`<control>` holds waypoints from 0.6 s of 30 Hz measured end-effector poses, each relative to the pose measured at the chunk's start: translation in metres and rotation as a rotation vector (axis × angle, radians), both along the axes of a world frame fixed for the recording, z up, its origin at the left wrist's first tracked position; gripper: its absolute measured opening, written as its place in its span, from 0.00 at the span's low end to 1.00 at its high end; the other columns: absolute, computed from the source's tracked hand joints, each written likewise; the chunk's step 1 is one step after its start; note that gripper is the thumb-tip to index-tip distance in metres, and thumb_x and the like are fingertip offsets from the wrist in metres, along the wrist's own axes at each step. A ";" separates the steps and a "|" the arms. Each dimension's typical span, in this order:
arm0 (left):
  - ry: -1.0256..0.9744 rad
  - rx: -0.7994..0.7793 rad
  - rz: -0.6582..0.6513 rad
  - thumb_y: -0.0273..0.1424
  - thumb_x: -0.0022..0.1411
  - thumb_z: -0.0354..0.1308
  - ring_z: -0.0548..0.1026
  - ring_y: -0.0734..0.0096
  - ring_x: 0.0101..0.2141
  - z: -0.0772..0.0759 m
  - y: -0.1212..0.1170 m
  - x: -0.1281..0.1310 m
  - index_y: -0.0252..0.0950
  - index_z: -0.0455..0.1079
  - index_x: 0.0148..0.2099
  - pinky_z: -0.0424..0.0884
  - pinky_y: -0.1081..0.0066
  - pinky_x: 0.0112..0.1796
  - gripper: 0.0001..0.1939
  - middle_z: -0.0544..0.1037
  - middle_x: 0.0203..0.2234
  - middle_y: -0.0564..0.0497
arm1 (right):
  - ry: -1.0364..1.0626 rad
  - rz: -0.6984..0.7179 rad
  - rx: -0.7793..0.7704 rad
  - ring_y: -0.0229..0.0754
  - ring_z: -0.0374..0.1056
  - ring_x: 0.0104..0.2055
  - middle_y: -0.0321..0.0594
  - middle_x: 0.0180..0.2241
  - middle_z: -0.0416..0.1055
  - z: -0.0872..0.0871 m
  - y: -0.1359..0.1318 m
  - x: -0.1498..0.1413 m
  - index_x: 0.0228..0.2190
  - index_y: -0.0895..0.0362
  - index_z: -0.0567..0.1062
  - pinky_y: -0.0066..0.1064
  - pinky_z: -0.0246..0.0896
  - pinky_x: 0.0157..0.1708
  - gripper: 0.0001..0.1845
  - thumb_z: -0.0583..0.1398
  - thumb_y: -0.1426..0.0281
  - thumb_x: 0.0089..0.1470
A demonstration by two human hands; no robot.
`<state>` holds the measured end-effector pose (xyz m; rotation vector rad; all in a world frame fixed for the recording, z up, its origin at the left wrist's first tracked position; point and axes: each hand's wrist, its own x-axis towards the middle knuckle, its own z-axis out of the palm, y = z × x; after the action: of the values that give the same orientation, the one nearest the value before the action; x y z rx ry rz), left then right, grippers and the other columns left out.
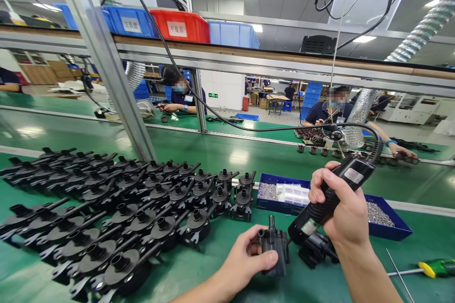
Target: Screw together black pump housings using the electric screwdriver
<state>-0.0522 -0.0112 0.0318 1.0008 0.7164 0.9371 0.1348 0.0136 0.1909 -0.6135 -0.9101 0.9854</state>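
Note:
My left hand [245, 265] grips a black plastic pump housing [277, 251] with a short pipe pointing up, just above the green bench top. In my right hand [346, 206] is a black electric screwdriver [313, 215], its fingers wrapped round the body and its cable leaving the top end. The screwdriver slants down to the left, its lower end against or very near the housing's right side; the contact point is too small to make out. Behind the screwdriver another black pump housing [318, 248] lies on the bench, partly hidden.
Rows of black pump housings [142, 220] fill the left bench. Blue trays of small screws [378, 213] stand behind my hands. A green-yellow screwdriver [435, 268] and a thin metal rod [400, 274] lie right. Metal posts and a hanging cable cross ahead; co-workers [329, 109] sit opposite.

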 end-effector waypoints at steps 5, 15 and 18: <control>-0.026 -0.093 0.034 0.47 0.47 0.80 0.80 0.59 0.43 0.000 -0.002 0.002 0.33 0.78 0.50 0.75 0.68 0.42 0.34 0.82 0.43 0.43 | -0.009 -0.006 -0.004 0.33 0.62 0.19 0.33 0.25 0.72 0.000 -0.001 -0.002 0.36 0.52 0.74 0.24 0.62 0.20 0.13 0.72 0.67 0.52; -0.177 -0.265 0.008 0.47 0.49 0.80 0.80 0.65 0.37 0.012 -0.009 0.002 0.32 0.78 0.51 0.79 0.66 0.39 0.34 0.83 0.46 0.39 | -0.027 -0.045 -0.020 0.33 0.61 0.20 0.33 0.26 0.71 0.001 -0.002 -0.001 0.37 0.51 0.74 0.24 0.63 0.20 0.13 0.71 0.68 0.52; -0.185 -0.267 -0.007 0.48 0.49 0.80 0.79 0.68 0.34 0.014 -0.009 0.002 0.32 0.77 0.49 0.79 0.67 0.37 0.33 0.83 0.43 0.40 | -0.029 -0.046 -0.027 0.33 0.61 0.20 0.33 0.26 0.71 0.001 -0.002 -0.001 0.36 0.51 0.74 0.25 0.63 0.20 0.13 0.71 0.68 0.51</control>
<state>-0.0504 -0.0203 0.0454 0.6722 0.6610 0.8883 0.1337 0.0121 0.1917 -0.6707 -0.9059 0.9507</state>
